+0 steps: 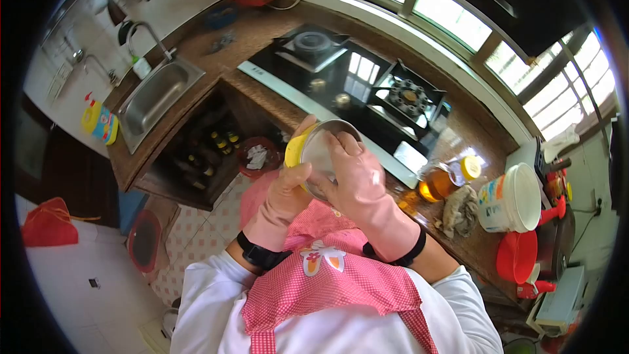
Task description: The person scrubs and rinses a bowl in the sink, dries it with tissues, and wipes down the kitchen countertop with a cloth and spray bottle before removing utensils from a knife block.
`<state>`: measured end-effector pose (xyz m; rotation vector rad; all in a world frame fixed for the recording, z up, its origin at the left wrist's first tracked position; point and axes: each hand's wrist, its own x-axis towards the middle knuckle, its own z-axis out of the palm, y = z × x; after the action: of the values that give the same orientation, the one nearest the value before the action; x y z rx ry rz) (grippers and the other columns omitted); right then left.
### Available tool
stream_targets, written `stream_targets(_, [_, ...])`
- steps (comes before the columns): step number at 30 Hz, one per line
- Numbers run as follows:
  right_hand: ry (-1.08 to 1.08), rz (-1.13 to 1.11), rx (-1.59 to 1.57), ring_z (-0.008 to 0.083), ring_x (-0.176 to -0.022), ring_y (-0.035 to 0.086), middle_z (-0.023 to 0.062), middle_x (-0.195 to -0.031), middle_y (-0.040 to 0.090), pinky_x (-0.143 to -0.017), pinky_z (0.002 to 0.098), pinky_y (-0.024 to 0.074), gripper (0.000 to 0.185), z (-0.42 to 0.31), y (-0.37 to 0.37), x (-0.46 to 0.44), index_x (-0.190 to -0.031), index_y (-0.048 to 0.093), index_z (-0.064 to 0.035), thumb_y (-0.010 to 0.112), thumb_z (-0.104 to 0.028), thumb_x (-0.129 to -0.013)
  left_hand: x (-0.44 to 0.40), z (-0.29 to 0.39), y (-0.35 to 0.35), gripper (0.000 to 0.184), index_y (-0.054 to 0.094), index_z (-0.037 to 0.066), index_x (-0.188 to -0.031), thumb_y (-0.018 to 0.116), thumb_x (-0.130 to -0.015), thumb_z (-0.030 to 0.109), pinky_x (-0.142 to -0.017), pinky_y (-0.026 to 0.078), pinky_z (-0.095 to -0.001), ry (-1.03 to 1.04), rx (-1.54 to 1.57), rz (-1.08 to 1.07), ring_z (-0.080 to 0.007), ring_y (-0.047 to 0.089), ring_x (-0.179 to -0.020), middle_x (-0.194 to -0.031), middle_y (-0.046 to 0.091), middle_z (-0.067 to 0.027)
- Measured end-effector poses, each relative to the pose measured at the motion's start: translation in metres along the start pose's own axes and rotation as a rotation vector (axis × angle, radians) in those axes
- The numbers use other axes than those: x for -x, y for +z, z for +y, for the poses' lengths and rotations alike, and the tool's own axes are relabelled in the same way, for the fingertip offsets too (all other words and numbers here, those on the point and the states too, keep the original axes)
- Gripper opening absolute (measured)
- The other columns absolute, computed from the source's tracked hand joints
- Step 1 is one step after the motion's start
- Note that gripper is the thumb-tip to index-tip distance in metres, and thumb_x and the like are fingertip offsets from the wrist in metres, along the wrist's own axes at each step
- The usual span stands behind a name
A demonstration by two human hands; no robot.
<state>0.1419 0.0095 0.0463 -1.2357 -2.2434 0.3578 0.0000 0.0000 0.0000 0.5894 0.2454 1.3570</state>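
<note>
Both my hands wear pink rubber gloves and are raised over my lap at the counter's front edge. My left hand (283, 195) is closed around the side of a bowl (296, 149), yellow outside with a shiny metal rim and inside. The bowl is tilted, with its opening turned towards my right hand. My right hand (357, 174) reaches into that opening, its fingers bent and pressed against the inner wall. Whatever may be under those fingers is hidden. A pink checked apron (327, 282) lies just below my hands.
A black gas hob (360, 78) sits on the brown counter beyond the bowl, with a steel sink (157, 105) to the left. On the right stand a jar of amber liquid (442, 180), a grey rag (460, 213) and a white bucket (511, 200). A red basin (259, 156) is below.
</note>
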Motion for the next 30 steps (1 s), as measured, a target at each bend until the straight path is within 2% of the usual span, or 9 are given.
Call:
stream_targets(2, [-0.052, 0.065, -0.081, 0.0383, -0.102, 0.055, 0.0197, -0.114, 0.056, -0.086, 0.0442, 0.0467, 0.066, 0.002, 0.015, -0.001, -0.123, 0.053, 0.0061, 0.077, -0.025, -0.07, 0.005, 0.0, 0.002, 0.089, 0.029, 0.014, -0.148, 0.075, -0.072, 0.022, -0.109, 0.036, -0.0419, 0.039, -0.011, 0.057, -0.0263, 0.047, -0.127, -0.138, 0.047, -0.0107])
stream_targets(3, [-0.093, 0.04, -0.088, 0.0384, -0.102, 0.055, 0.0193, -0.114, 0.056, -0.087, 0.0443, 0.0466, 0.064, -0.039, 0.05, -0.027, -0.123, 0.054, 0.0053, 0.077, -0.024, -0.07, 0.021, 0.049, -0.027, 0.089, 0.029, 0.012, -0.147, 0.074, -0.071, 0.021, -0.109, 0.037, -0.0417, 0.083, -0.006, 0.055, -0.0264, 0.048, -0.126, -0.137, 0.048, -0.0111])
stream_targets(10, [-0.29, 0.062, -0.3, 0.0374, -0.094, 0.059, 0.014, -0.106, 0.059, -0.079, 0.0435, 0.0499, 0.047, -0.103, 0.124, -0.071, -0.11, 0.061, -0.0025, 0.077, -0.013, -0.067, 0.059, 0.131, -0.081, 0.089, 0.03, 0.008, -0.146, 0.074, -0.07, 0.016, -0.108, 0.038, -0.0409, 0.186, -0.048, 0.111, -0.0271, 0.051, -0.123, -0.133, 0.051, -0.0131])
stream_targets(14, [-0.356, 0.008, -0.367, 0.0367, -0.088, 0.06, 0.0107, -0.1, 0.06, -0.074, 0.0441, 0.0507, 0.032, -0.128, 0.158, -0.081, -0.102, 0.065, -0.0097, 0.071, -0.006, -0.07, 0.076, 0.162, -0.102, 0.088, 0.03, 0.008, -0.147, 0.073, -0.07, 0.015, -0.107, 0.039, -0.0411, 0.185, -0.028, 0.107, -0.0277, 0.051, -0.122, -0.132, 0.051, -0.0135])
stream_targets(20, [-0.406, -0.264, -0.508, 0.0364, -0.084, 0.062, 0.0137, -0.092, 0.065, -0.073, 0.0404, 0.0515, 0.026, -0.132, 0.179, -0.102, -0.097, 0.067, -0.0055, 0.069, -0.001, -0.072, 0.087, 0.176, -0.135, 0.087, 0.029, 0.01, -0.147, 0.072, -0.072, 0.018, -0.106, 0.039, -0.0423, 0.214, 0.107, 0.217, -0.0277, 0.053, -0.119, -0.132, 0.051, -0.0137])
stream_targets(23, [-0.29, -0.245, -0.711, 0.0325, -0.086, 0.064, 0.016, -0.093, 0.066, -0.074, 0.0367, 0.0514, 0.022, -0.131, 0.177, -0.111, -0.096, 0.068, -0.0017, 0.07, -0.001, -0.074, 0.088, 0.187, -0.15, 0.086, 0.03, 0.012, -0.148, 0.072, -0.073, 0.021, -0.107, 0.038, -0.0432, 0.24, 0.019, 0.203, -0.0276, 0.051, -0.122, -0.135, 0.05, -0.0128])
stream_targets(25, [-0.123, -0.218, -0.897, 0.0172, -0.084, 0.066, 0.009, -0.093, 0.068, -0.073, 0.0296, 0.052, 0.016, -0.126, 0.18, -0.118, -0.098, 0.067, 0.0007, 0.068, -0.001, -0.083, 0.088, 0.192, -0.161, 0.086, 0.029, 0.013, -0.148, 0.071, -0.073, 0.022, -0.108, 0.037, -0.0437, 0.27, 0.059, 0.232, -0.0277, 0.049, -0.125, -0.137, 0.048, -0.0119])
stream_targets(27, [0.179, -0.269, -1.147, 0.0126, -0.082, 0.065, 0.0059, -0.095, 0.068, -0.071, 0.0261, 0.0528, 0.016, -0.124, 0.18, -0.131, -0.103, 0.066, 0.0003, 0.066, -0.001, -0.086, 0.085, 0.201, -0.17, 0.085, 0.029, 0.014, -0.148, 0.071, -0.074, 0.021, -0.108, 0.037, -0.043, 0.302, 0.091, 0.255, -0.0268, 0.048, -0.125, -0.136, 0.048, -0.0101])
stream_targets(30, [0.265, -0.254, -1.159, 0.0123, -0.083, 0.065, 0.0069, -0.095, 0.069, -0.071, 0.0249, 0.0531, 0.015, -0.119, 0.184, -0.161, -0.103, 0.065, 0.0004, 0.063, -0.003, -0.089, 0.077, 0.217, -0.179, 0.084, 0.028, 0.016, -0.148, 0.072, -0.076, 0.019, -0.107, 0.039, -0.0416, 0.339, 0.104, 0.275, -0.0242, 0.049, -0.123, -0.133, 0.05, -0.0066])
